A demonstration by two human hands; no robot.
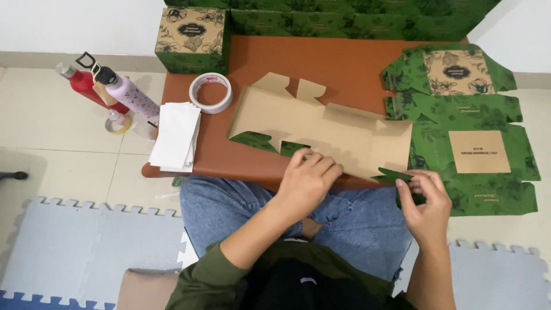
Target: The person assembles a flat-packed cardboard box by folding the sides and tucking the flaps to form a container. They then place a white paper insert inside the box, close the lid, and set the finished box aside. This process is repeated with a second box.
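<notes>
Nearest the camera a dark green sleeve [198, 278] and blue jeans [350, 221] are seen, w/ grey foam mats [86, 241] laid on the tiled floor at both sides; the left hand [307, 183] is laid flat on the near edge of the unfolded box blank [321, 129], its fingers [321, 163] held together and pressed down on the brown cardboard; the right hand [425, 204] is raised just off the counter's near right corner, its thumb and forefinger pinching a small green flap [396, 174] at the blank's near right end, the other fingers curled. The blank is spread brown side up across the middle of the low brown counter [344, 63], green print showing at its folded tabs. To the right, partly off the counter, a stack of flat green blanks [476, 152] is laid printed side up. At the left edge of the counter a pile of white paper sheets [175, 138] is placed, and just beyond it a roll of tape [210, 93]. On the floor further left a red bottle [83, 83] and a pink bottle [129, 92] are set close together. Farthest off, an assembled green box [192, 37] w/ a brown lid panel sits at the counter's far left corner, and a row of more green boxes [356, 17] is lined along the wall.
</notes>
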